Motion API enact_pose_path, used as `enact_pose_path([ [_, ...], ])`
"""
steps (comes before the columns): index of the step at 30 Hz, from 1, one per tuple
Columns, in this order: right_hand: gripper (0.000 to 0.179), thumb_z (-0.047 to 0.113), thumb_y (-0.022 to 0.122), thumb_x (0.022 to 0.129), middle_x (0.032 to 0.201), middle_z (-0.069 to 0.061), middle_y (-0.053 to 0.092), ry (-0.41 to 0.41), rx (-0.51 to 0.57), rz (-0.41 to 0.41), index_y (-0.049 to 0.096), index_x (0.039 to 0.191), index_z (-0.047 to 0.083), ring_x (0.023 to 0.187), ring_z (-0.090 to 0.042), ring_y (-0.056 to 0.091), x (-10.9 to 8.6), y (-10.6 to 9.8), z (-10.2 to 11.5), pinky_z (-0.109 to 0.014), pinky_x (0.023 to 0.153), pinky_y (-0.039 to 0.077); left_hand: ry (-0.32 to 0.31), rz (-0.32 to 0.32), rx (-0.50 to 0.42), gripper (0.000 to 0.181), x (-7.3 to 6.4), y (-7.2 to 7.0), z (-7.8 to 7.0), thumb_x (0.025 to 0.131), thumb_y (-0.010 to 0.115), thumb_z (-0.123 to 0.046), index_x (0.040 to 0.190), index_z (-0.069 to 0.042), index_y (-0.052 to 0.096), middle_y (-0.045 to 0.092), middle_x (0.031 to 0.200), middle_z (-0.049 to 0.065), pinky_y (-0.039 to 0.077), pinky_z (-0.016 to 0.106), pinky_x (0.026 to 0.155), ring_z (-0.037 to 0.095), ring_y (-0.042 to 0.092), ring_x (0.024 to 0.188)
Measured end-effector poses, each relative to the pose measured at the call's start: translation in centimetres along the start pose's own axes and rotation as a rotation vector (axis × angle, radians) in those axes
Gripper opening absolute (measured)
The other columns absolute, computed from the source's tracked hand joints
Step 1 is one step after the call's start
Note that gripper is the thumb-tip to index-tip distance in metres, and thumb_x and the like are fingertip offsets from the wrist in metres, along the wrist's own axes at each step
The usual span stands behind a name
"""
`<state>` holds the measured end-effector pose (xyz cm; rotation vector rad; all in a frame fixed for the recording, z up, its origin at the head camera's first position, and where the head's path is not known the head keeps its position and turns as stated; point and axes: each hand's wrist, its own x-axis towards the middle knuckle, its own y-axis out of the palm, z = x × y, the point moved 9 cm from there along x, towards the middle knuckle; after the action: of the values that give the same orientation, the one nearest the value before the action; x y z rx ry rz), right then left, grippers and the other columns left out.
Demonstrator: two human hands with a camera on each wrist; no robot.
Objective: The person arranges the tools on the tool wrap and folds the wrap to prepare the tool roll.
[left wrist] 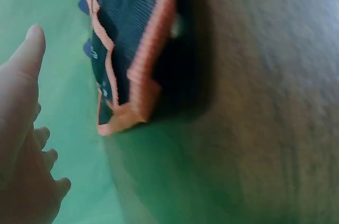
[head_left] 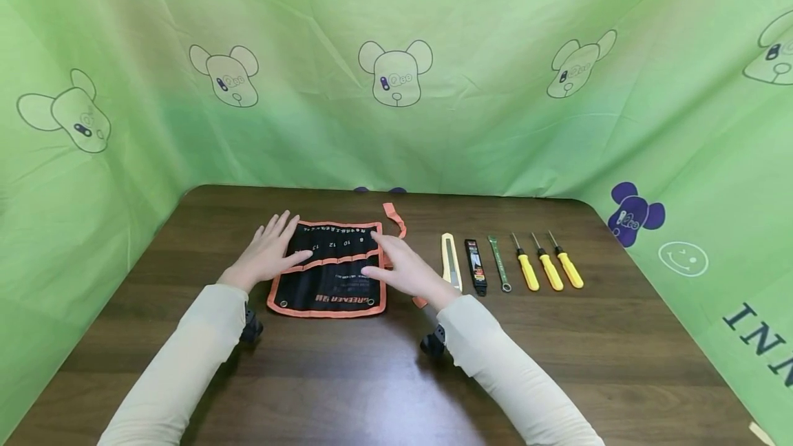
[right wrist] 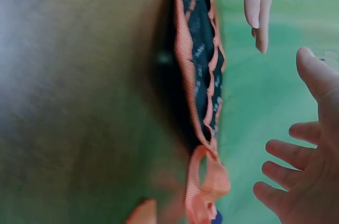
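A black fabric tool pouch (head_left: pixel 334 288) with orange edging and a row of numbered pockets lies spread flat on the table. My left hand (head_left: pixel 268 253) hovers over its left edge, fingers extended and thumb apart. Over the right edge is my right hand (head_left: pixel 405 268), also with spread fingers. Both wrist views show a gap between the hands and the pouch (left wrist: pixel 127 23), and neither holds anything. An orange strap (head_left: pixel 396 217) trails from the pouch's right side; the right wrist view shows it looped (right wrist: pixel 214 179). Part of the strap is hidden behind the right hand.
Right of the pouch lie a pale yellow utility knife (head_left: pixel 447 253), a black printed case (head_left: pixel 476 267), a combination wrench (head_left: pixel 499 265) and three yellow-handled screwdrivers (head_left: pixel 529 272) in a row. The right forearm crosses near the knife. Green printed cloth (head_left: pixel 297 136) surrounds the wooden table (head_left: pixel 322 384).
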<state>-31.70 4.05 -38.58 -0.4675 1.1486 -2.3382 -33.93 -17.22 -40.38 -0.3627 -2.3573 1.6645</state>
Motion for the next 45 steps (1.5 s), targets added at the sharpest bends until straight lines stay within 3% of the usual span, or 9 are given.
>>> enact_pose_path([
  [7, 0.068, 0.033, 0.062, 0.088, 0.141, -0.017, 0.035, -0.022, -0.041, 0.040, 0.033, 0.141, 0.001, 0.132, -0.031, 0.026, -0.6, 1.6, 0.1, -0.045, 0.104, 0.025, 0.005, 0.032, 0.003, 0.080, -0.1, 1.0, 0.5, 0.093, 0.047, -0.047, 0.145, 0.003, 0.014, 0.009, 0.148, 0.026, 0.007, 0.059, 0.103, 0.044, 0.006, 0.134],
  [23, 0.044, 0.024, 0.064, 0.087, 0.131, -0.020, 0.046, -0.085, -0.281, 0.152, 0.057, 0.122, -0.003, 0.125, -0.035, 0.036, -1.8, 4.6, 0.5, -0.044, 0.101, 0.030, 0.011, 0.141, -0.005, 0.075, 0.0, 3.2, 1.2, 0.092, 0.052, -0.043, 0.145, 0.001, 0.021, 0.015, 0.148, 0.023, 0.008, 0.056, 0.105, 0.041, 0.009, 0.135],
  [30, 0.041, 0.024, 0.064, 0.088, 0.128, -0.019, 0.049, -0.092, -0.330, 0.174, 0.060, 0.120, -0.001, 0.125, -0.034, 0.037, -1.8, 5.0, 0.5, -0.044, 0.102, 0.030, -0.006, 0.207, -0.006, 0.069, -0.3, 3.6, 1.3, 0.094, 0.047, -0.043, 0.143, 0.000, 0.027, 0.019, 0.146, 0.025, 0.009, 0.057, 0.104, 0.043, 0.011, 0.134],
  [36, 0.040, 0.026, 0.063, 0.088, 0.128, -0.018, 0.050, -0.095, -0.353, 0.182, 0.061, 0.119, 0.000, 0.124, -0.033, 0.038, -1.8, 4.8, 0.6, -0.046, 0.102, 0.028, -0.014, 0.215, 0.026, 0.067, -0.4, 3.7, 1.2, 0.095, 0.045, -0.045, 0.143, 0.000, 0.029, 0.021, 0.146, 0.025, 0.009, 0.058, 0.103, 0.045, 0.012, 0.132],
  [45, 0.038, 0.033, 0.061, 0.088, 0.121, -0.014, 0.057, -0.106, -0.414, 0.159, 0.066, 0.113, 0.004, 0.119, -0.030, 0.045, -1.3, 4.3, 0.8, -0.046, 0.100, 0.031, -0.084, 0.235, 0.056, 0.067, -1.2, 3.4, 0.7, 0.094, 0.045, -0.045, 0.142, 0.000, 0.032, 0.022, 0.146, 0.025, 0.010, 0.058, 0.103, 0.048, 0.011, 0.131],
])
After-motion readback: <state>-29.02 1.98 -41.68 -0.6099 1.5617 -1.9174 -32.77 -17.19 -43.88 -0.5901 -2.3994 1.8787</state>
